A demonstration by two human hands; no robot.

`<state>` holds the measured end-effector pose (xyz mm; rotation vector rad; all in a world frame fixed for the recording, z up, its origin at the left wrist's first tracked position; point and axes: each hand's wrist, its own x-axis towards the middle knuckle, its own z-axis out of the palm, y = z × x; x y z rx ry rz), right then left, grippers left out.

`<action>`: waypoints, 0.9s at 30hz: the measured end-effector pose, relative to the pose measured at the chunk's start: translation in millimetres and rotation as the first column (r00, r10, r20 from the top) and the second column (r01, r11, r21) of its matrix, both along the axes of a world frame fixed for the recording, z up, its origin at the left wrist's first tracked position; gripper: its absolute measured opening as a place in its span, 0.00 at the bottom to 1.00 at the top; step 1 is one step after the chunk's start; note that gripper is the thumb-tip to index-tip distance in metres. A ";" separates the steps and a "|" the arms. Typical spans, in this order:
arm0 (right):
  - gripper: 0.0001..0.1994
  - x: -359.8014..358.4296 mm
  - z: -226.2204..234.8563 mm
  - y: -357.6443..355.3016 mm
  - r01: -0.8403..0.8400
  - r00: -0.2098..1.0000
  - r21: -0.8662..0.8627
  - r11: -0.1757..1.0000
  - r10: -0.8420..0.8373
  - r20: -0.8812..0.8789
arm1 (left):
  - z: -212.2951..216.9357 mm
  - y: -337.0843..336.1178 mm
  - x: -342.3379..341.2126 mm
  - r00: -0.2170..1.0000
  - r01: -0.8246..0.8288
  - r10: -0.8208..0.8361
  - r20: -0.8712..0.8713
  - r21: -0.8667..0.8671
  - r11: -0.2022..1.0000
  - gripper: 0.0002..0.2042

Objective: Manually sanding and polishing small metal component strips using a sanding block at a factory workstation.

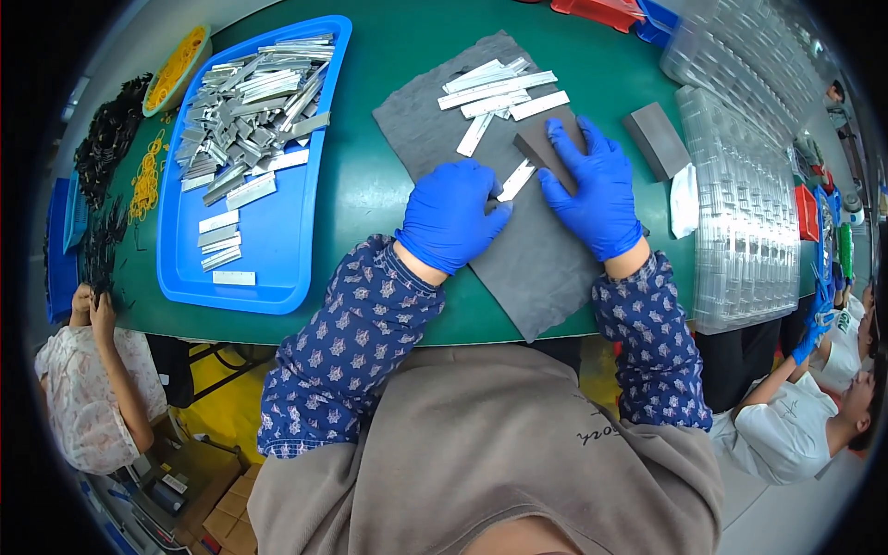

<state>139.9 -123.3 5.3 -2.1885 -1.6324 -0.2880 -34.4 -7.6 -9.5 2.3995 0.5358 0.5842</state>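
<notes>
With blue gloves on, both my hands are over a dark grey sheet (527, 268). My left hand (453, 217) has its fingers curled round one end of a silvery metal strip (517, 179). In my right hand (597, 190) is a dark grey-brown block (549, 151), like a sanding block, gripped between thumb and fingers. The block lies against the strip's far end and hides part of it. Beyond my hands, several similar metal strips (495, 91) lie in a loose pile on the sheet.
A blue tray (296, 240) heaped with metal pieces stands at left. Yellow rubber bands (148, 176) and black parts (104, 157) lie beyond it. At right are a second block (659, 141), a white packet (684, 199) and stacked clear plastic trays (745, 213). People sit on both sides.
</notes>
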 end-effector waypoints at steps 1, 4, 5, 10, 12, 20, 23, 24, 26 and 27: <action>0.30 -7.4 1.3 0.0 -0.001 1.000 0.001 1.000 0.001 -0.001 | 0.1 -0.1 0.0 1.000 -0.002 0.002 -0.008 0.003 1.000 0.10; 0.30 -27.6 7.7 -8.3 -0.140 0.990 -0.083 0.987 0.141 0.002 | 1.8 -0.2 -0.2 1.000 -0.007 0.007 -0.020 0.011 1.000 0.10; 0.30 -22.3 8.0 -7.3 -0.138 0.990 -0.082 0.987 0.139 0.004 | 4.4 -1.0 0.5 1.000 -0.006 0.006 -0.026 0.021 1.000 0.10; 0.30 22.0 6.1 -1.7 0.156 0.983 -0.027 0.987 -0.153 0.105 | 1.4 -1.9 0.8 1.000 0.023 -0.023 0.007 0.023 0.999 0.10; 0.30 31.9 1.6 -10.6 0.142 0.990 0.053 0.988 -0.143 0.018 | 4.1 -2.6 -0.7 0.999 0.025 -0.026 0.030 0.038 0.999 0.10; 0.30 31.4 14.7 -40.7 0.002 0.985 0.149 0.989 0.023 -0.171 | 14.4 28.3 29.7 0.994 0.073 -0.053 0.098 -0.213 0.974 0.10; 0.30 18.3 16.9 -41.1 -0.047 0.986 0.082 0.996 0.059 -0.158 | 14.7 46.2 63.0 0.980 0.100 -0.108 -0.165 -0.054 0.994 0.10; 0.30 15.1 14.2 -39.3 -0.079 0.990 0.068 0.995 0.086 -0.113 | 15.4 51.8 74.6 0.957 0.095 -0.098 -0.274 -0.021 0.995 0.11; 0.31 4.1 15.3 -38.8 -0.084 0.992 0.033 0.996 0.086 -0.090 | 20.2 51.5 85.8 0.915 0.109 -0.076 -0.396 0.061 0.992 0.12; 0.31 -0.9 15.5 -37.8 -0.076 0.995 0.001 0.997 0.076 -0.066 | 23.4 51.3 90.2 0.893 0.107 -0.064 -0.445 0.071 0.992 0.12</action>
